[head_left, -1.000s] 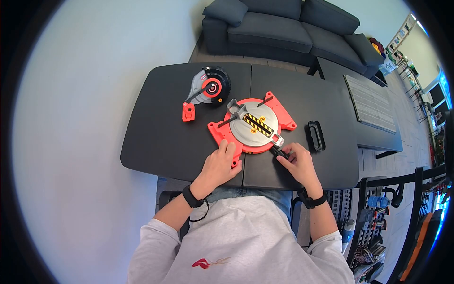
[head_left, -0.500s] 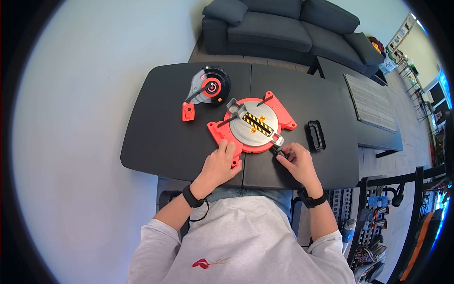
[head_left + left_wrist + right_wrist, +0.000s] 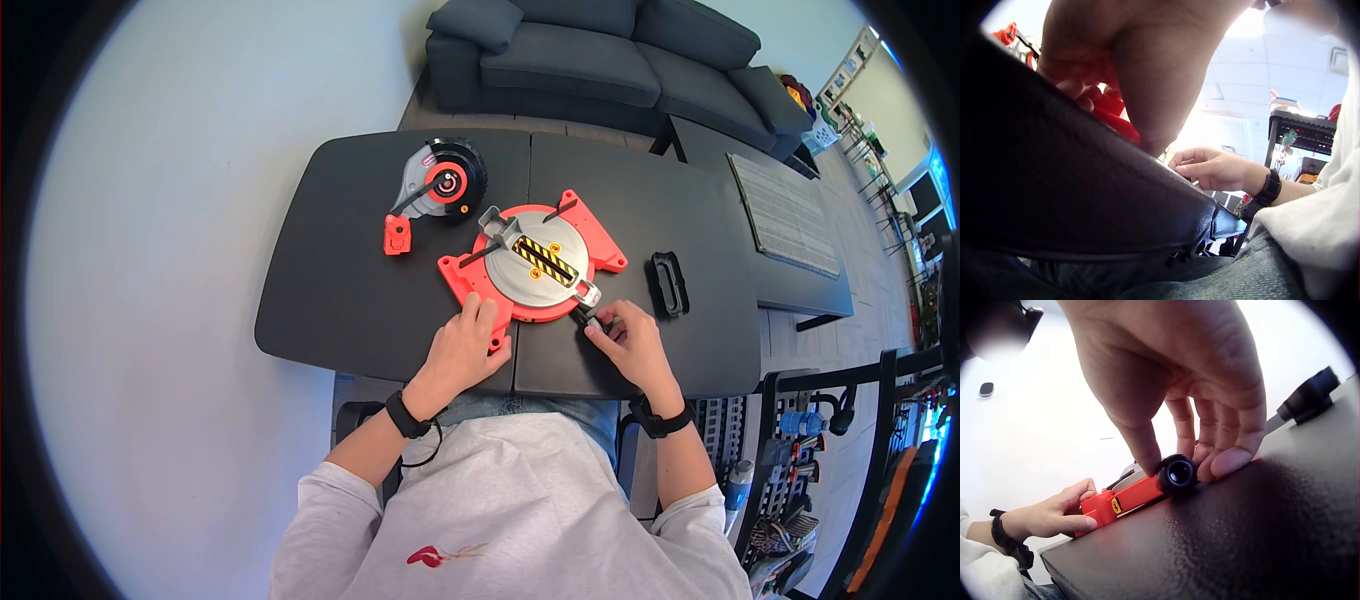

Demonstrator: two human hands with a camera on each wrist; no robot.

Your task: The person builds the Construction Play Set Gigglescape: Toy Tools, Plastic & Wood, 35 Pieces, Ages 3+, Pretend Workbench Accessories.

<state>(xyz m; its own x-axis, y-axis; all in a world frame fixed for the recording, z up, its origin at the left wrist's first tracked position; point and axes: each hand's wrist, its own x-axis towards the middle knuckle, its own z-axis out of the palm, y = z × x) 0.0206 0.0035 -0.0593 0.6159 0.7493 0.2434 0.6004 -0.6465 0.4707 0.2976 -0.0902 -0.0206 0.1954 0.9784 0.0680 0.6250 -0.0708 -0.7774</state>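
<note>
On the black table (image 3: 330, 300) lies a toy miter saw base (image 3: 604, 240), red with a round silver turntable (image 3: 512, 283) and a yellow-and-black striped slot. My left hand (image 3: 465, 340) grips the red foot at its near left corner. At the front of the turntable, my right hand (image 3: 635, 345) pinches a black knob (image 3: 1179, 475) between thumb and fingers. The right wrist view shows the knob's round end with a hollow in it, close over the tabletop. In the left wrist view, the palm and the table edge hide most of the base.
The saw's blade head (image 3: 425, 190), grey and black with a red hinge block, lies at the far left of the table. A black oblong frame-like piece (image 3: 656, 282) lies to the right. Beyond are a low table with a grey mat (image 3: 780, 215) and a sofa (image 3: 570, 70).
</note>
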